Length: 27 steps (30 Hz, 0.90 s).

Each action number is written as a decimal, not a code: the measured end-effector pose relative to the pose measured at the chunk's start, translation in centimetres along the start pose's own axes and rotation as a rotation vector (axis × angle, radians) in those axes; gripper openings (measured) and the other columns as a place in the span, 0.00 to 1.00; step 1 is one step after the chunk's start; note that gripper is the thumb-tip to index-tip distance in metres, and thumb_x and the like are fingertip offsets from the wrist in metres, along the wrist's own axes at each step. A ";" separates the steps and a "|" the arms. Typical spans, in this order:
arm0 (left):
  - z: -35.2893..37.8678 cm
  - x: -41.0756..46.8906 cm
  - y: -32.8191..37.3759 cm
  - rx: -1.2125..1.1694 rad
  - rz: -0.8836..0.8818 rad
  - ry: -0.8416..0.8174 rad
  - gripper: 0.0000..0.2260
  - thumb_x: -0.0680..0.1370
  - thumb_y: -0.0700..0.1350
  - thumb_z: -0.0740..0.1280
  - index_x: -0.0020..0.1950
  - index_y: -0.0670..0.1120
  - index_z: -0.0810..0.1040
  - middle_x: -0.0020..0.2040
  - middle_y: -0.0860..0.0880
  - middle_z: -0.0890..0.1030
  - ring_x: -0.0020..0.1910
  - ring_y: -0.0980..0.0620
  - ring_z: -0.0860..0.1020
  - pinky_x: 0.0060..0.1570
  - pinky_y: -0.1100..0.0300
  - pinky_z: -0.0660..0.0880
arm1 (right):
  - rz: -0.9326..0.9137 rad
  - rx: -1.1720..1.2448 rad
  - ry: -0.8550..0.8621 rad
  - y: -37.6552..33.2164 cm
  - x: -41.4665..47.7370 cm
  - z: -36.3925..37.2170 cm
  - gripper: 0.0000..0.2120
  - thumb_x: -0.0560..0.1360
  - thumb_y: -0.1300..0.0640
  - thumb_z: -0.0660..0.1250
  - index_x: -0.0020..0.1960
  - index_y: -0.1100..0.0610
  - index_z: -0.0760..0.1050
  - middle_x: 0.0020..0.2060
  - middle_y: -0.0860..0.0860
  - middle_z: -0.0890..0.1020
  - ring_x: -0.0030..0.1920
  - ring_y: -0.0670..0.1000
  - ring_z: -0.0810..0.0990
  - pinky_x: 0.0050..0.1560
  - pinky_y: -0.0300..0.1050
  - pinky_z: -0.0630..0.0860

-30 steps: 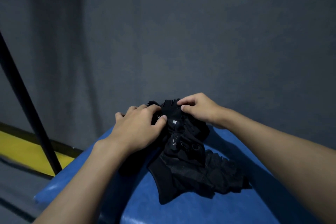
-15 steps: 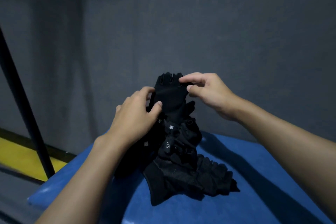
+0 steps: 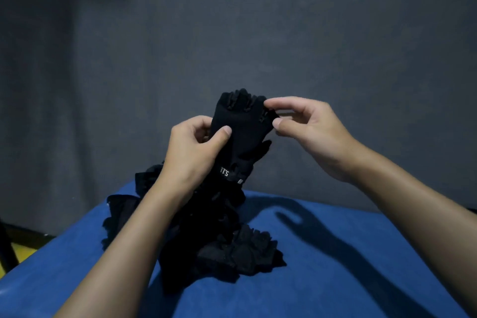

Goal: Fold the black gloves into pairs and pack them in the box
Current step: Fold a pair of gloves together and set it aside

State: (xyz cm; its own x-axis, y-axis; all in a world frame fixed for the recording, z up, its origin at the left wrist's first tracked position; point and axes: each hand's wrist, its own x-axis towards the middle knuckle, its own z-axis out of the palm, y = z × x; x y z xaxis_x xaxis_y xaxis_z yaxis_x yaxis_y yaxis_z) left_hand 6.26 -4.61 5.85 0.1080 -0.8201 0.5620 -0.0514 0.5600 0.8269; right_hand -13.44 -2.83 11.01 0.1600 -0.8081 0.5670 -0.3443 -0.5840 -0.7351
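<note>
1. Landmark: a loose heap of black gloves [image 3: 219, 245] lies crumpled on the blue-covered flat counter [image 3: 335, 266], toward its far left part.
2. Task item: one black fabric glove [image 3: 240, 124] is held upright directly above the heap, finger end uppermost and cuff end down. Its lower part appears to meet the top of the heap, but black on black hides the exact join.
3. Marking: white characters [image 3: 224, 171] show on the glove's cuff, just above the heap. They read upside down from this view.
4. Left hand [image 3: 191, 152]: above the heap and on the glove's left edge. The thumb lies flat on the near face of the glove and the fingers curl behind it, so this hand is clamped on the glove.
5. Right hand [image 3: 309, 134]: above and to the right of the heap, at the glove's upper right corner. Forefinger and thumb are bent toward each other with the glove's ragged edge between them in a light pinch, and the other fingers are curled behind.
6. Both forearms reach in from the near edge, the left one crossing over the heap.
7. Shadow: the right arm's shadow falls on the counter to the right of the heap.
8. Backdrop: a plain dark grey wall [image 3: 232, 33] stands behind the heap
</note>
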 end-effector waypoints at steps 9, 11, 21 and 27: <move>7.6 -3.3 -1.4 0.119 0.048 -0.177 0.05 0.77 0.42 0.71 0.42 0.48 0.81 0.36 0.50 0.84 0.36 0.53 0.82 0.41 0.49 0.79 | 0.175 -0.158 0.125 4.2 -8.4 -4.3 0.15 0.75 0.61 0.70 0.59 0.47 0.79 0.52 0.53 0.80 0.50 0.48 0.78 0.53 0.35 0.73; 9.1 -4.5 -2.0 0.210 0.090 -0.277 0.04 0.77 0.44 0.70 0.43 0.50 0.80 0.36 0.53 0.83 0.37 0.54 0.82 0.40 0.52 0.80 | 0.236 -0.099 0.136 5.2 -10.0 -5.2 0.14 0.76 0.60 0.69 0.60 0.48 0.78 0.52 0.51 0.81 0.52 0.44 0.80 0.58 0.39 0.74; 12.5 -8.1 -4.8 0.411 0.111 -0.728 0.07 0.82 0.49 0.64 0.55 0.53 0.81 0.50 0.60 0.82 0.53 0.66 0.77 0.49 0.75 0.69 | 0.669 -0.229 0.183 9.7 -15.1 -9.7 0.12 0.81 0.44 0.58 0.62 0.46 0.71 0.56 0.46 0.78 0.55 0.45 0.79 0.59 0.44 0.74; 12.5 -8.5 -5.9 0.649 0.088 -0.855 0.11 0.81 0.51 0.65 0.63 0.53 0.77 0.58 0.57 0.76 0.58 0.60 0.74 0.61 0.61 0.71 | 0.801 -0.347 0.047 9.5 -16.8 -10.8 0.21 0.78 0.46 0.66 0.67 0.50 0.68 0.48 0.52 0.79 0.44 0.43 0.77 0.43 0.35 0.71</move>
State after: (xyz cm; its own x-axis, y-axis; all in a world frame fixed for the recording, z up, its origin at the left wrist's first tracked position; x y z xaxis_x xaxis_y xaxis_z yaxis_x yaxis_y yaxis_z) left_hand -6.75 -2.40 -3.58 -0.6390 -0.7314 0.2380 -0.5691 0.6577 0.4935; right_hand -29.38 6.09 -1.49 -0.2865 -0.9567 -0.0510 -0.6005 0.2207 -0.7686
